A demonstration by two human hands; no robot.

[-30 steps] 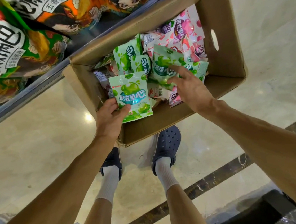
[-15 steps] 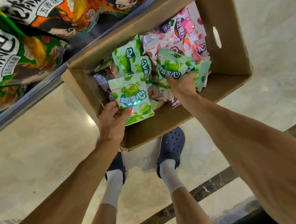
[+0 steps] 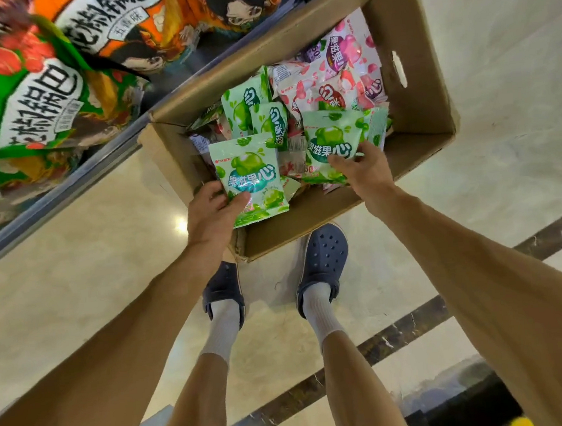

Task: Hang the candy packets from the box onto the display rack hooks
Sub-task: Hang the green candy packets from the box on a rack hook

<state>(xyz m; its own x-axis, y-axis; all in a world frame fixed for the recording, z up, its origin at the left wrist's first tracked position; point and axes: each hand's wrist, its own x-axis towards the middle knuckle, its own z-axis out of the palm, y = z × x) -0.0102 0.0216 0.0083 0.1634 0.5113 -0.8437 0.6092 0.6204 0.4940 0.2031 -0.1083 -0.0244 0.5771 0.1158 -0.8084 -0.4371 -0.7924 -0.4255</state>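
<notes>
A glossy cream marble floor [image 3: 72, 267] with a dark veined strip [image 3: 404, 331] runs under a cardboard box [image 3: 416, 103]; large snack bags [image 3: 21, 100] hang at the upper left; the left hand [image 3: 211, 216] pinches a green candy packet [image 3: 250, 178] over the box's near-left corner; the right hand [image 3: 364, 170] grips another green packet [image 3: 331, 142] above the pink packets [image 3: 334, 70] heaped along the box's far side.

One brown cardboard box [image 3: 417, 110] sits on the floor. Two green apple-print candy packets are held up, one [image 3: 250, 178] in the left hand [image 3: 210, 219] and one [image 3: 333, 144] in the right hand [image 3: 366, 172]. At least two more green packets and several pink ones [image 3: 344, 69] lie inside; an exact count cannot be made. Two dark blue perforated clogs [image 3: 323, 260] show.
</notes>
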